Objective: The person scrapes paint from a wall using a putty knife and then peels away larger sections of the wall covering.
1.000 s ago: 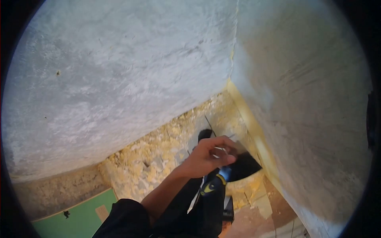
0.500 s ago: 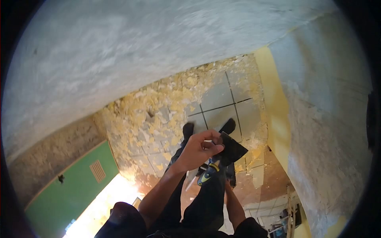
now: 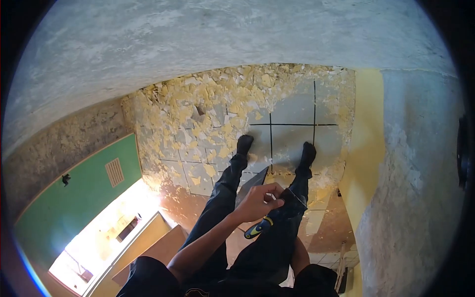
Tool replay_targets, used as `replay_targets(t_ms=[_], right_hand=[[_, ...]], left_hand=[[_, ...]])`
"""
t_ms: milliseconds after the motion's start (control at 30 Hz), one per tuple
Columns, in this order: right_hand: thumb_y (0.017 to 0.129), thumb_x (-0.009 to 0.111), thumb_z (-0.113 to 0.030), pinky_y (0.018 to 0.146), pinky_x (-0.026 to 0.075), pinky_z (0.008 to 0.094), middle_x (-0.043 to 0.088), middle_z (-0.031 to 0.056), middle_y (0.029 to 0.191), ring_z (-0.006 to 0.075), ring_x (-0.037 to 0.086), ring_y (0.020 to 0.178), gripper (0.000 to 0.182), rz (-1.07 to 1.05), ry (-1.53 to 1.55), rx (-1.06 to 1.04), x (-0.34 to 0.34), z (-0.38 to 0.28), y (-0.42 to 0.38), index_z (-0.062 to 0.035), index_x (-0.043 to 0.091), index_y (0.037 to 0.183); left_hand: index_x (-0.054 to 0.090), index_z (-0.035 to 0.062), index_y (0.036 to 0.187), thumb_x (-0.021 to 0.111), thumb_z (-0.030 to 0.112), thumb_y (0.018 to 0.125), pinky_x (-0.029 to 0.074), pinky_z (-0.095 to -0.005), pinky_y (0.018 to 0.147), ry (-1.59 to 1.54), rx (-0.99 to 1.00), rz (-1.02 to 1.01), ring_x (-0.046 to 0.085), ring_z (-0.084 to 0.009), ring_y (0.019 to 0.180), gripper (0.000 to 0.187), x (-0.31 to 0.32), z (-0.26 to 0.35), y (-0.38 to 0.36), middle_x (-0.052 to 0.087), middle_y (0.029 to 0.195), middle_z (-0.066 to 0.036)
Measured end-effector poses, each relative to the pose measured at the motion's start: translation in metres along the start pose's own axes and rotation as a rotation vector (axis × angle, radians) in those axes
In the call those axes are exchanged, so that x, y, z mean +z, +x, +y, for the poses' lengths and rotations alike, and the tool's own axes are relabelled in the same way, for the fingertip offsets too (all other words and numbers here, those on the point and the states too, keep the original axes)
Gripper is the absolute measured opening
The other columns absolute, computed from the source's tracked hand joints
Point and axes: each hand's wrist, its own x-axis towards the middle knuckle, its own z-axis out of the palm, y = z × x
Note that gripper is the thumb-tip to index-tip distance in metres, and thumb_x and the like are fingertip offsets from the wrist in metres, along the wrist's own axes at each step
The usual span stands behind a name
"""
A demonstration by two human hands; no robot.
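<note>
My left hand is closed, thumb and index finger pinched together at the dark blade of a scraper. The scraper's handle is yellow and dark, slanting down to the left below my fingers. Just above the knuckles shows a flat grey, pointed piece like another blade; what holds it is hidden. Of my right arm only the forearm can be seen beside my right thigh; the hand and its fingers are hidden behind the dark trouser leg.
Yellow and white paint flakes cover much of the tiled floor around my feet. A bare grey wall rises ahead, with a patchy wall on the right. At left are a green panel and a bright opening.
My view has turned and shifted, showing more of the bright opening at left. My feet now appear farther apart. The scraper's blade has tilted, and the grey pointed piece has come into sight.
</note>
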Motion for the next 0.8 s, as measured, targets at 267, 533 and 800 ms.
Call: replay_targets(t_ms=[267,533,800], right_hand=[[0.096,0.052,-0.026,0.102,0.036,0.0506,0.052,0.0177,0.129,0.0321,0.047,0.126,0.05,0.063,0.089,0.076,-0.085,0.122,0.063,-0.0032,0.042,0.139],[0.096,0.052,-0.026,0.102,0.037,0.0503,0.052,0.0176,0.13,0.0318,0.048,0.125,0.05,0.135,0.166,0.194,-0.161,0.222,0.103,-0.0034,0.042,0.14],[0.096,0.051,-0.026,0.101,0.038,0.05,0.052,0.0175,0.131,0.0316,0.049,0.125,0.05,0.217,0.309,0.206,-0.198,0.249,0.192,-0.0036,0.042,0.14]], left_hand=[[0.058,0.0012,0.1,0.067,0.002,0.086,0.053,-0.028,0.078,-0.031,0.104,-0.005,0.061,-0.0093,0.079,0.016,0.075,0.02,0.045,0.061,0.083,-0.003],[0.055,-0.0001,0.097,0.066,0.003,0.088,0.048,-0.0236,0.068,-0.125,0.252,-0.003,0.053,-0.0045,0.072,0.015,0.125,0.053,0.131,0.055,0.08,-0.001],[0.057,-0.0007,0.1,0.067,0.003,0.087,0.049,-0.0238,0.066,-0.087,0.344,-0.019,0.056,-0.0049,0.072,0.017,0.086,0.046,0.21,0.057,0.081,-0.001]])
